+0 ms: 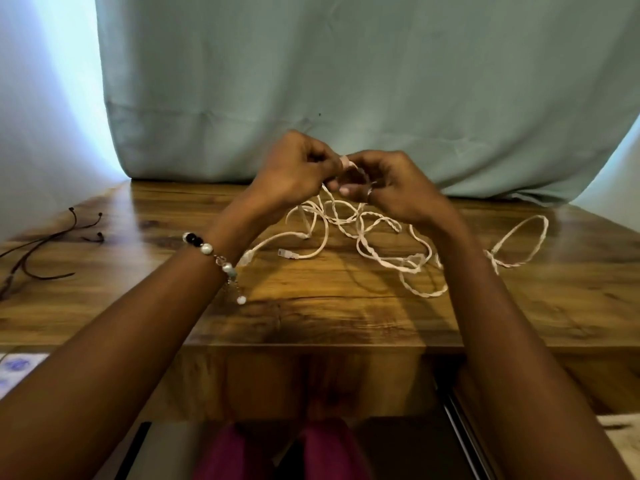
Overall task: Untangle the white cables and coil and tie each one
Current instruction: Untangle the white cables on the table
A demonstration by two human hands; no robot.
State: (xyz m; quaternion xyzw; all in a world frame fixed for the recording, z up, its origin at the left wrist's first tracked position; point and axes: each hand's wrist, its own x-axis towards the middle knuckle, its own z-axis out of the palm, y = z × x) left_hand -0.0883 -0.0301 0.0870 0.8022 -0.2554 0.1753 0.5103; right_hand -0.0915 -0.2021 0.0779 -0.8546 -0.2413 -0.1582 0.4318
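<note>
Above the far half of a wooden surface (311,306), left hand (294,174) and right hand (398,188) raised close together, fingers of both curled and pinching a stretch of the white cables (363,237) between them. Below the hands, remaining cable trailing down into a loose, twisted heap on the wood, one large loop (519,244) flung out to the right, two plug ends (282,252) lying free toward the left. Well apart at the left edge, thin dark cords (41,251), presumably meant as ties. Beaded bracelet (214,258) on the left wrist; pale green curtain (346,81) behind.

Judged from the heap, still untangling, no coil begun. Best done by working a free plug end back through each crossing rather than pulling hard, since tension would likely tighten the twists. Worth keeping the pinched section slack and lifted, letting the twisted pair unwind by rotation, and laying the freed length away from the heap.
</note>
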